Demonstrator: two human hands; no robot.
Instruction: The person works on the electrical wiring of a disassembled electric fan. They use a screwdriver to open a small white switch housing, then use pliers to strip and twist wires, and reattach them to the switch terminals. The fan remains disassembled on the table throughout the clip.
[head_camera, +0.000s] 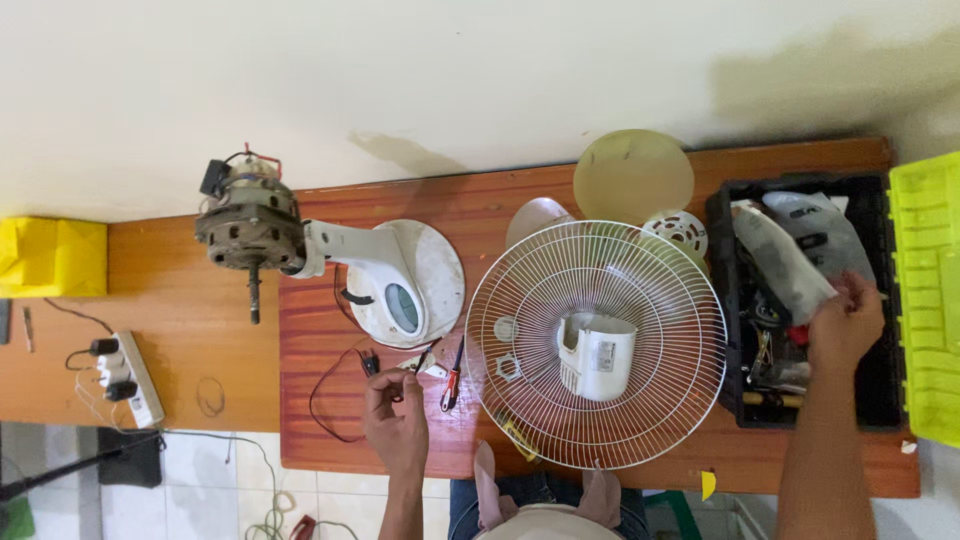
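Hands at work: my left hand (395, 415) pinches a thin black wire (372, 362); my right hand (845, 325), fingers curled, rummages the black toolbox (722, 300). Tugging may snap the wire.

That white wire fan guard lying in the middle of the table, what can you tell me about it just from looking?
The white wire fan guard is a round cage of thin metal-looking spokes running out from a central ring to a circular rim. It lies flat on the reddish wooden table, its near edge reaching the table's front. Inside it rest a white plastic housing piece, a small round cap and a hexagonal nut. Neither hand touches it.
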